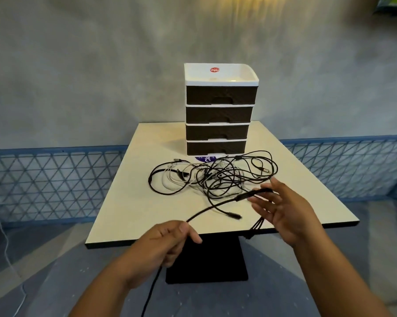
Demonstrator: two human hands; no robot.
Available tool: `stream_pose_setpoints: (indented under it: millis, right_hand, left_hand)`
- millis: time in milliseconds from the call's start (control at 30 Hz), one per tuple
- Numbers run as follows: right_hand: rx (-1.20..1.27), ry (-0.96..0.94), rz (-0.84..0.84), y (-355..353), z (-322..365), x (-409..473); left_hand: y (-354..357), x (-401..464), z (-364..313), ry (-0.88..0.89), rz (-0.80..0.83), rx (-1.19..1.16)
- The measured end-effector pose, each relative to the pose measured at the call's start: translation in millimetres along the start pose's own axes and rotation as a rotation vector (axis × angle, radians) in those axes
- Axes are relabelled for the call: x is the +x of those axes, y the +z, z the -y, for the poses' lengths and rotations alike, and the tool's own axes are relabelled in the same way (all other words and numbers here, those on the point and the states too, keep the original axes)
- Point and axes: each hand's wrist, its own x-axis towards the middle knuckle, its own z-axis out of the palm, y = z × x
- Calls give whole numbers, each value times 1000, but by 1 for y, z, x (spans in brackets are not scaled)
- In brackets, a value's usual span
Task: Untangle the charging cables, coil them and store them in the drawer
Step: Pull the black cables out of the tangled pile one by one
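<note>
- Black cable (212, 205), the thick one with a splitter near its far end, is stretched in the air between the two hands, partly pulled out of the pile; its short branch leads dangle over the near edge of the counter (115, 216).
- Left hand (170, 239) is curled round this cable, pinching it between thumb and fingers, with the loose length dropping past the wrist toward the floor.
- Right hand (282, 213) has its fingers spread and nearly straight; the splitter end lies across or just beside the fingertips, and I cannot tell whether any of them really grips it.
- Behind them sits the tangle (213, 176) of black and white cables, in the middle of the counter, not yet sorted or coiled.
- Just beyond the tangle stands the drawer unit (220, 115), white frame with four dark drawers, all closed.
- What could go wrong, to my eye: a pull from the left hand while the cable is still looped in the pile could tighten a knot or drag the whole heap toward the edge.
- With the right hand so loose, the splitter end could slip off and fall.
</note>
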Motion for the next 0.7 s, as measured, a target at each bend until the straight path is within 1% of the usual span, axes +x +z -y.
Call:
stream_pose_setpoints:
  millis: [100, 200, 267, 333, 433, 533, 600, 667, 700]
  right_hand:
    - [102, -38, -8, 8, 0, 2]
    - [250, 21, -14, 19, 3, 2]
    - [305, 34, -21, 26, 5, -1]
    - [286, 15, -5, 31, 6, -8]
    - [236, -26, 42, 40, 8, -25]
    - [186, -74, 139, 48, 11, -44]
    - [115, -109, 231, 51, 10, -53]
    - [22, -133, 293, 53, 3, -60]
    - [-29, -138, 304, 53, -4, -61]
  left_hand:
    - [4, 1, 11, -38, 21, -5]
    - [5, 5, 20, -63, -39, 9]
    - [7, 8, 24, -71, -79, 33]
    - [11, 10, 26, -72, -83, 57]
    - [17, 14, 26, -112, -39, -28]
    - [24, 21, 23, -137, -21, -16]
    - [31, 28, 17, -118, -25, -28]
    - [40, 37, 6, -91, -51, -131]
    - [43, 42, 2, -84, -60, -222]
